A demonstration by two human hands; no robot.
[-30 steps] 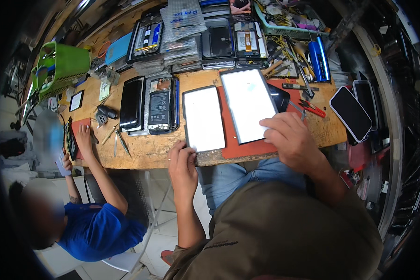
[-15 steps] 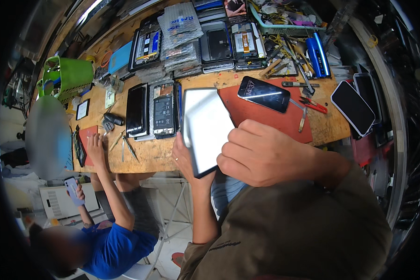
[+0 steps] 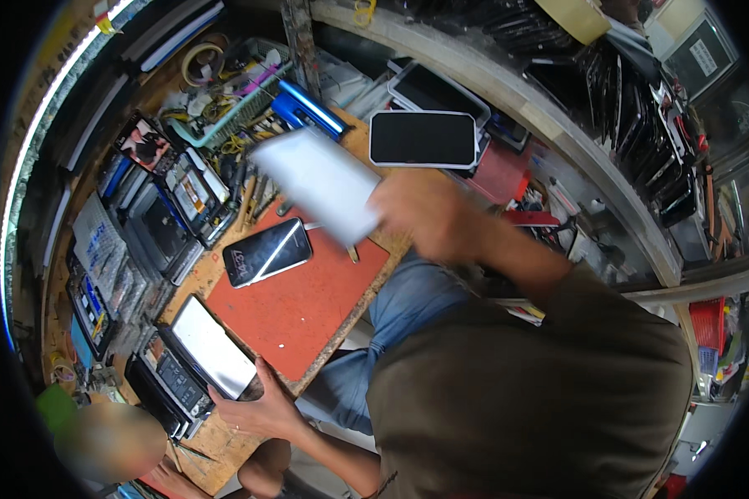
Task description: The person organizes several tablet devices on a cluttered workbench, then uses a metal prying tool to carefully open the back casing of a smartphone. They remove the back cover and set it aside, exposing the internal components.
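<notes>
My right hand (image 3: 424,212), blurred by motion, grips a white panel (image 3: 316,183) in the air at the back right of the bench. My left hand (image 3: 262,403) grips another white panel (image 3: 212,345) with a dark frame at the bench's front left. An opened device with a black battery (image 3: 171,374) lies beside that panel. A phone (image 3: 266,251) rests screen up on the red mat (image 3: 291,328), partly under glare and to the lower left of the raised panel.
Stacked opened devices and bubble-wrapped parts (image 3: 112,258), a basket of tools (image 3: 225,104) and a blue cylinder (image 3: 308,108) crowd the back. Black-screened devices (image 3: 423,139) sit at the right end beside a wooden post-and-rail frame (image 3: 607,175). A co-worker (image 3: 108,441) is at the lower left.
The view has turned rightward. My right hand has carried a white panel up and away to the back right. My left hand holds the other panel, now lower at the bench's left.
</notes>
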